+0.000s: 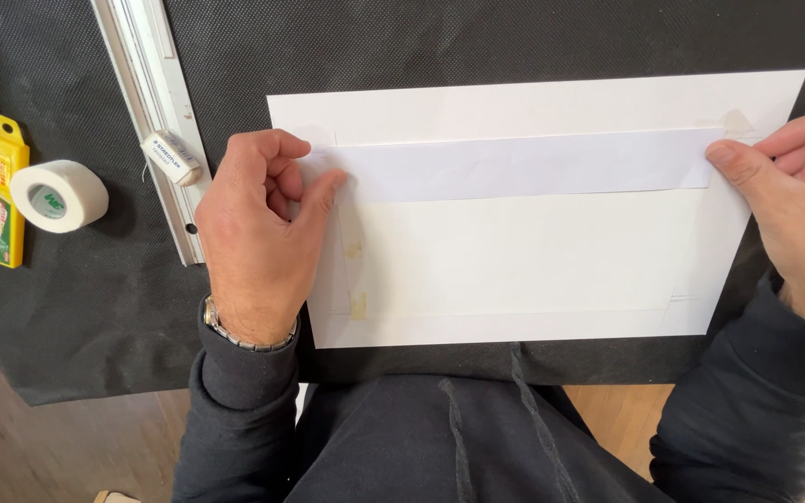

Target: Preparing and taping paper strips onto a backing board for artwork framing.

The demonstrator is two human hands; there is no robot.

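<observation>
While paper strip [524,164] spans white sheet [533,102], left hand [258,233] pinches one end, right hand [798,200] the other.

A flat yellow package [3,191] with red and green printing is lying at the left edge on the black mat [95,298], just beside a white tape roll [58,196]. A small white eraser in a printed paper sleeve [170,158] is resting against the metal ruler [156,112].

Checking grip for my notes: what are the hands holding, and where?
Left hand and right hand pinch the paper strip by its two ends.
</observation>
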